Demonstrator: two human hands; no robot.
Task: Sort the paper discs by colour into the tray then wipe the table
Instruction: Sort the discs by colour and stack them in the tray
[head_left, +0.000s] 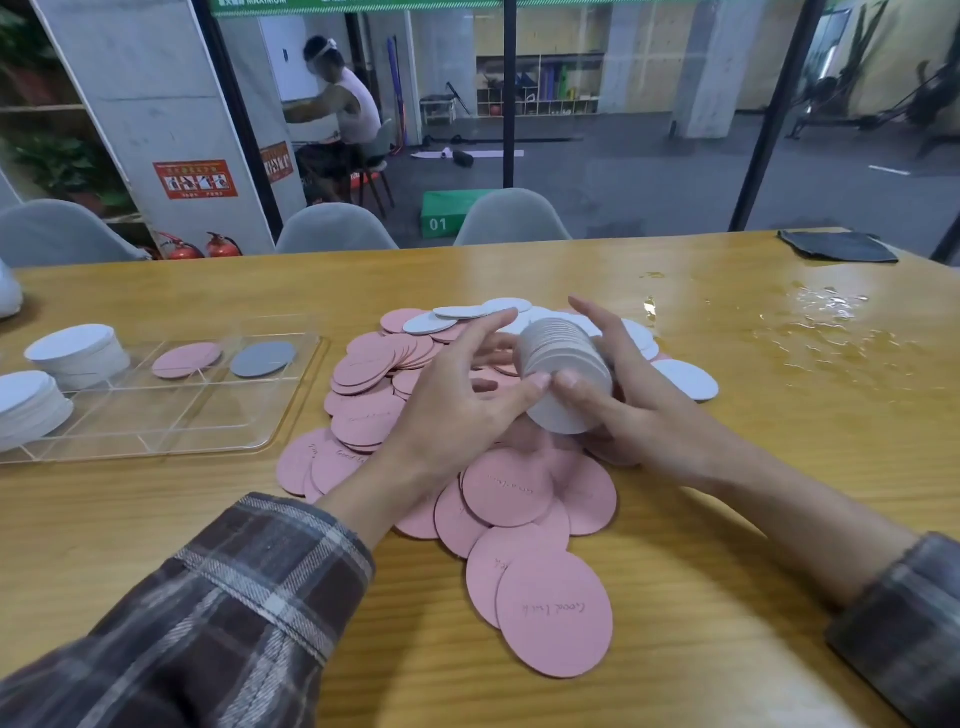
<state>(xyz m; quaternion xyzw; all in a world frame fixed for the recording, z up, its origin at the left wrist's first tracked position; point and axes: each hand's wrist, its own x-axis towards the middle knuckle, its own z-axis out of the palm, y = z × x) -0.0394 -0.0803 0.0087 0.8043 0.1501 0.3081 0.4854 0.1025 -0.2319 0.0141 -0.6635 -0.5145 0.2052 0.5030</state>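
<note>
You're mid-sort: left grip (467, 400) and right grip (628, 400) both clasp a white stack (566, 374) above the pink pile (509, 493) at bench centre. Next, carry it left to the tray (318, 364), keeping it squeezed square. The tray holds two white piles (78, 353), one pink disc (187, 359) and one grey disc (263, 358); the loose pinks are too many to count.

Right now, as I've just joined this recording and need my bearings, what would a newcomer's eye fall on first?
The left hand and right hand together grip a stack of pale grey-white round paper discs at the centre, above a sprawling heap of pink round paper discs on the yellow wooden table. To the left lies a clear plastic compartment tray, and a puddle of spilled liquid shines at the far right.
</note>
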